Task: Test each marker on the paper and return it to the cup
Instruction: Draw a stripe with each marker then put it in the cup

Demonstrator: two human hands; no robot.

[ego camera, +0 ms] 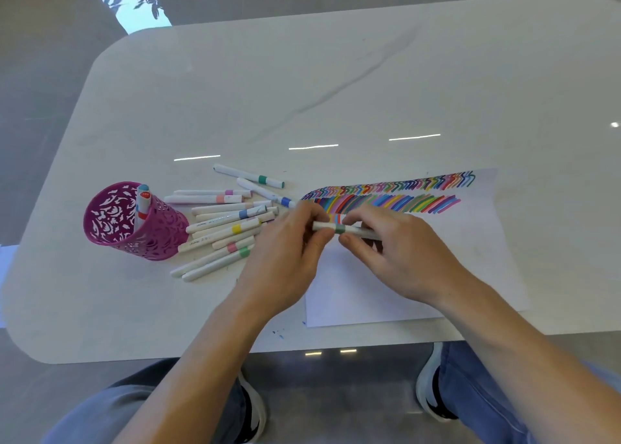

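Note:
Both hands hold one white marker with a grey-green band (340,228) level above the paper (386,295). My left hand (285,252) grips its left end and my right hand (393,252) pinches the part to the right of the band. The paper carries two rows of coloured test strokes (396,195) along its far edge. A magenta cut-out cup (134,222) stands at the left with two markers (142,205) upright in it. Several white markers (228,222) lie in a loose pile between the cup and the paper.
The white marble-look table (302,90) has a rounded near-left corner and its front edge runs just below the paper. Small blue ink dots (279,334) mark the tabletop near that edge. My knees and shoes show below the table.

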